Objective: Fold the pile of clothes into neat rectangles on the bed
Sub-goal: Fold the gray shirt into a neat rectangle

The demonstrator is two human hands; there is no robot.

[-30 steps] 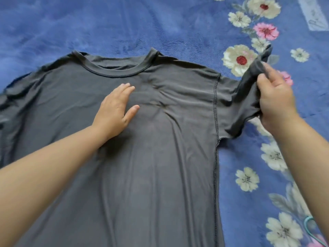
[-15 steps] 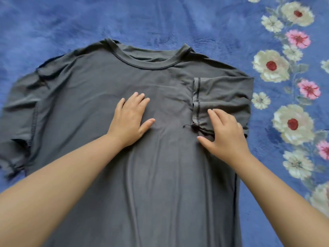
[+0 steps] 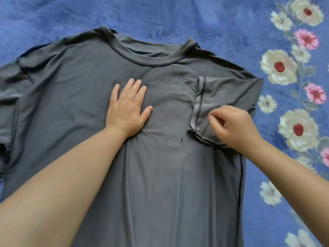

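one grey T-shirt (image 3: 160, 157) on blue floral blanket (image 3: 178, 18) | left hand (image 3: 127, 111) flat, fingers straight, pressing chest | right hand (image 3: 235, 127) fingers loosely curled over folded-in sleeve (image 3: 226, 97), holding nothing

The shirt (image 3: 160, 175) is thin grey cloth, smooth with a faint sheen, and drapes in soft creases. Darker raised stitching runs along its seams, and the collar (image 3: 151, 57) is a doubled band of the same cloth. The blanket (image 3: 160, 16) under it is blue fleece, matt and fuzzy, printed with flowers.
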